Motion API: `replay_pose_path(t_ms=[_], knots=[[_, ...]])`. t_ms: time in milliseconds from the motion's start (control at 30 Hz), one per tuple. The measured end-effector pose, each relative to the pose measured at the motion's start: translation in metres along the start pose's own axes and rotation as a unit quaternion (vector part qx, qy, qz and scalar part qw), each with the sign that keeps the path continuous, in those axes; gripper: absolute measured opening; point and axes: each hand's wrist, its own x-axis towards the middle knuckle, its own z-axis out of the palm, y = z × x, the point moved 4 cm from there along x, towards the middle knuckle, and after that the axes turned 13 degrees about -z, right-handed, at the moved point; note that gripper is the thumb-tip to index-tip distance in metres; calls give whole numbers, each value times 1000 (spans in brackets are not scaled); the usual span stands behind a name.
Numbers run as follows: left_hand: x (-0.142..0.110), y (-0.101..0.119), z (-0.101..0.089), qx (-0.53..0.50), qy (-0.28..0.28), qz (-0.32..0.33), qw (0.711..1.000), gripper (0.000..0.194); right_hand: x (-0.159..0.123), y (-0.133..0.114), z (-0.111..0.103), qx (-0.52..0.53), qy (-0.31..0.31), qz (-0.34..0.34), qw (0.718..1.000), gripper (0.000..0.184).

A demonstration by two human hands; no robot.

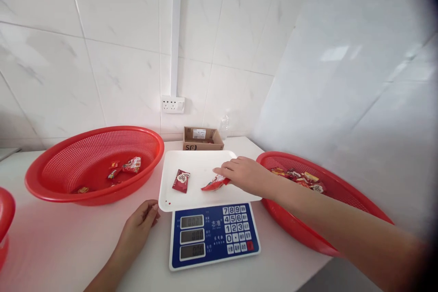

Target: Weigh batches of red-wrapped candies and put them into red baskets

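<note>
The right hand (pixel 244 173) is pinching a red snack packet (pixel 215 184) between thumb and fingers, nearly closed on its near end, while the packet's other end is pointing left, low over or touching the white weighing tray (pixel 198 161). A dark red snack packet (pixel 181 180) is lying flat on the tray, left of those fingers and apart from them. The left hand (pixel 141 216) is resting beside the tray's near-left corner, its fingers curling loosely toward the thumb; whether they are enclosing anything I cannot tell.

Between the two hands, on their near side, a blue-faced digital scale (pixel 215 246) is showing its keypad and three display windows. Beyond the left fingers, a red perforated basket (pixel 85 148) is holding a few packets; right of the right fingers, under the forearm, another red basket (pixel 342 194) is holding more. All this is standing on a white table (pixel 137 273). Past the right fingers, an open cardboard box (pixel 212 147) and a clear plastic bottle (pixel 225 127) are standing near the marble-patterned tiled wall (pixel 116 64), where a socket plate (pixel 173 104) is sitting below white trunking (pixel 176 32).
</note>
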Motion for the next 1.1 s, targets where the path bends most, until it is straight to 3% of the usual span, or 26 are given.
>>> replay_pose_path(t_ms=[167, 367, 533, 633, 767, 867, 1000, 1100], knots=[[-2, 5, 1, 3, -4, -10, 1000, 46, -4, 4, 4, 14, -28, 32, 999, 31], [-4, 7, 1, 14, -2, -11, 1000, 46, 5, -16, 1, 62, -6, 4, 998, 27], [-5, 9, 0, 25, -5, -2, 1000, 44, 7, -19, -11, 178, -36, -1, 983, 47], [-6, 10, 0, 26, -6, -3, 1000, 44, 6, -13, -19, 195, -39, 20, 980, 42], [-6, 9, 1, 38, -10, -16, 999, 46, 13, 2, -27, 190, 42, 107, 975, 37], [-5, 8, 1, 39, -15, -17, 999, 46, 26, 14, -29, 236, 115, 170, 950, 42], [-6, 10, 1, 41, -10, -16, 999, 48, 44, 21, -31, 292, 169, 182, 923, 58], [-7, 12, 1, 47, -9, -15, 999, 47, 43, 19, -35, 317, 171, 173, 917, 52]])
